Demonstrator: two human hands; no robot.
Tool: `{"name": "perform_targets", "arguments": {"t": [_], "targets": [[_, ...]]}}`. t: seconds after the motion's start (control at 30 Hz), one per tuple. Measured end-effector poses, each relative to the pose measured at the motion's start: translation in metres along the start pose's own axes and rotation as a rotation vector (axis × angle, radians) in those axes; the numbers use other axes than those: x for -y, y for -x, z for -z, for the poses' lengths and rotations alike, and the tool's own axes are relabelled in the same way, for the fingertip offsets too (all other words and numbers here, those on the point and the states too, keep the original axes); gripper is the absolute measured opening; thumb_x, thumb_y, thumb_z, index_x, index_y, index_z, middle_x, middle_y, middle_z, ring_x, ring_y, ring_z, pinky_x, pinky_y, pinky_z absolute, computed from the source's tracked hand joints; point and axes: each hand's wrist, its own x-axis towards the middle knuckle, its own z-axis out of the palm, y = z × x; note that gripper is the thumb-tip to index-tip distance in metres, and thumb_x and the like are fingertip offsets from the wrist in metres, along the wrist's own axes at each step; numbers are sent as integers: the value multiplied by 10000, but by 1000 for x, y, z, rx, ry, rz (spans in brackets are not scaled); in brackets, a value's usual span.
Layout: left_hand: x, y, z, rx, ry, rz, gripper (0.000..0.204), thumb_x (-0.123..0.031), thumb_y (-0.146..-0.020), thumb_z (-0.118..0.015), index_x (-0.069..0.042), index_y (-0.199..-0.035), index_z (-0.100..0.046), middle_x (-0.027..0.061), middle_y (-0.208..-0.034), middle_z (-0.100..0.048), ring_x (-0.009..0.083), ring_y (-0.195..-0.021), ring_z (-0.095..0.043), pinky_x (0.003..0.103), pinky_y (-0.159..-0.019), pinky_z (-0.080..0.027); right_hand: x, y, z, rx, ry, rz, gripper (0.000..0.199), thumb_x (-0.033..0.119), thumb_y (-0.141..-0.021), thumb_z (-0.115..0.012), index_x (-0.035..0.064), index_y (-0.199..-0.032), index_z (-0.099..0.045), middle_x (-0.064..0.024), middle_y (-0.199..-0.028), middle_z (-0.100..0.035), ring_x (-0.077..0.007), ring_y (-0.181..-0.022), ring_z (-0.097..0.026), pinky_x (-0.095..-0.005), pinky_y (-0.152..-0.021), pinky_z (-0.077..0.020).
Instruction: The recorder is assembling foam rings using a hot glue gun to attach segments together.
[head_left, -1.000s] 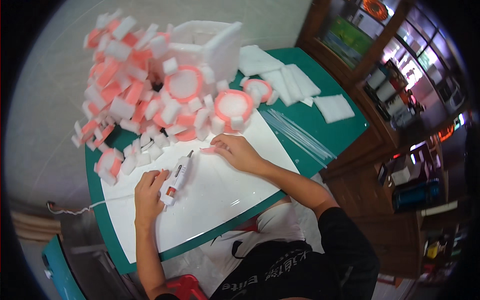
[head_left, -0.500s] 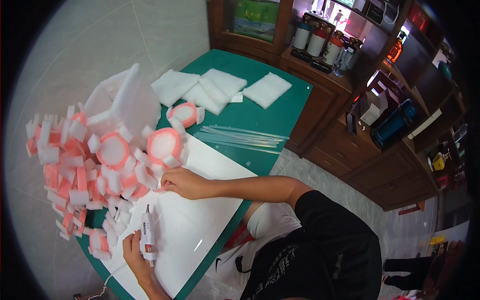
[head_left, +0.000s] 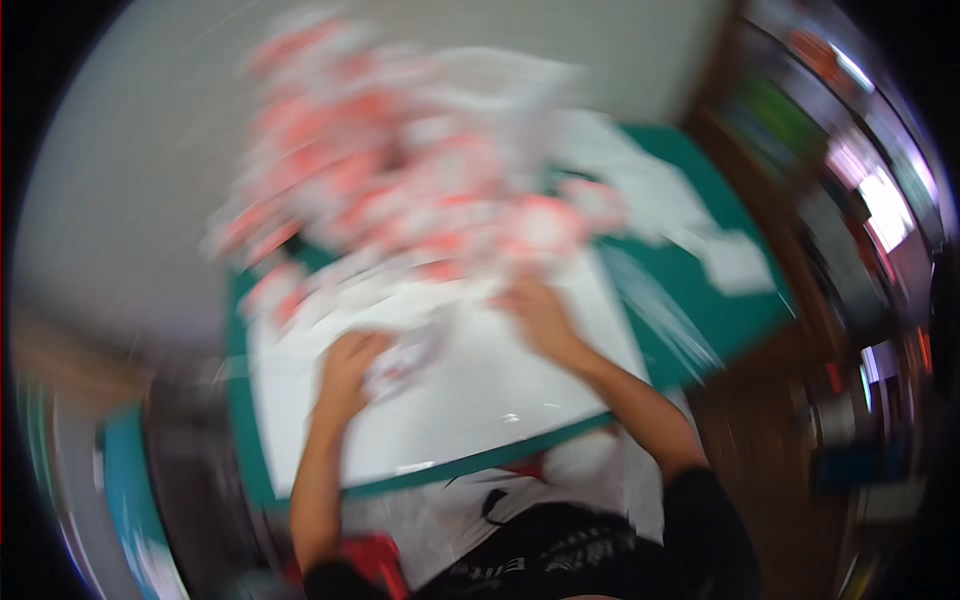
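A small white tool with dark markings (head_left: 405, 358), too smeared by camera motion to identify with confidence, lies on a white sheet (head_left: 480, 400) in the grasp of the person's left hand (head_left: 350, 365), whose fingers appear curled around it, though the blur leaves the exact grip unclear. The right hand (head_left: 540, 315) rests flat-looking at the sheet's far edge, touching or just beside the nearest of a heap of pink-and-white foam pieces (head_left: 400, 190); whether it pinches one or merely presses down cannot be told. The sheet covers most of a green table (head_left: 700, 300), with loose white pads (head_left: 735, 262) lying well apart toward the right corner and dark wooden cabinets (head_left: 850, 200) beyond. Judged from this frame, the work stands at a joining step: the tool is at the ready on the left while the right hand steadies or selects a piece at the pile's edge. The next move would seem to call for bringing tool and piece together over the bare sheet, with a steady head and a firm hold, since the heap crowds close and a careless sweep could scatter it.
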Motion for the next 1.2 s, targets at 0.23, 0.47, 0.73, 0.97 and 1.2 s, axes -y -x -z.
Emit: {"name": "perform_targets", "arguments": {"t": [0.23,0.47,0.73,0.97,1.2], "targets": [[5,13,12,-18,-72,63,510,40,-609,-622,-98,-1100,-626,97,-1022,-613,298,-935,-602,397,-753,-501,28,-9,7,79,-110,-423,136,117,-953,-611,-3,-1018,-620,-39,-782,-554,-85,-678,-521,-226,-585,-411],[2,11,13,-77,-72,35,467,32,-626,-621,-110,-1071,-626,74,-972,-596,267,-889,-596,381,-691,-501,22,-5,6,105,-147,-324,145,115,-967,-596,0,-1052,-616,-28,-812,-581,-79,-679,-525,-214,-587,-415],[3,13,11,-113,-76,7,469,32,-623,-617,-107,-1071,-621,70,-950,-572,264,-830,-580,378,-658,-487,32,-7,4,104,-183,-376,153,156,-981,-612,5,-963,-591,-13,-766,-601,-71,-673,-530,-210,-594,-419],[7,13,9,-89,-97,4,437,-8,-637,-639,-117,-1060,-627,65,-954,-571,255,-862,-583,379,-665,-494,23,-5,7,129,-169,-337,123,127,-985,-593,11,-943,-585,-5,-753,-596,-60,-670,-531,-210,-589,-407],[4,12,15,-41,-78,70,414,-29,-653,-660,-123,-1055,-642,70,-959,-573,259,-896,-586,388,-696,-504,23,-3,4,140,-263,-377,107,110,-983,-588,6,-1001,-578,-16,-795,-612,-74,-690,-574,-208,-582,-424]]}}
